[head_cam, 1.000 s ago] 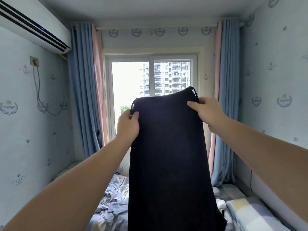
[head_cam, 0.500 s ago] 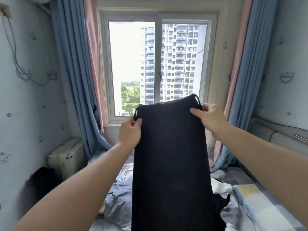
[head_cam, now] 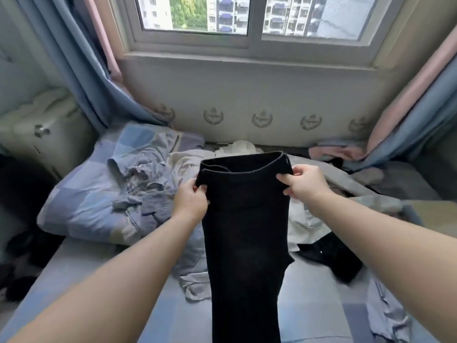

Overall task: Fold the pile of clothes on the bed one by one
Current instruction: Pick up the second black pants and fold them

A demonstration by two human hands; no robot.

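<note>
A pair of black trousers (head_cam: 244, 243) hangs in front of me over the bed (head_cam: 74, 273), waistband up, its legs running out of the bottom of the view. My left hand (head_cam: 191, 198) pinches the waistband's left corner and my right hand (head_cam: 304, 181) pinches its right corner. Behind the trousers lies the pile of clothes: a crumpled blue striped shirt (head_cam: 141, 184), pale grey and white garments (head_cam: 301, 224) and another black garment (head_cam: 338, 258) at the right.
A checked blue pillow (head_cam: 81, 206) lies at the bed's left, beside a pale suitcase (head_cam: 37, 129). Blue and pink curtains (head_cam: 81, 58) hang on both sides of the window (head_cam: 249, 18). A loose grey cloth (head_cam: 388, 315) lies at the lower right.
The view has tilted down from the window to the bed. Both hands have lowered the trousers, still holding the waistband corners, and the waistband now gapes open at the top.
</note>
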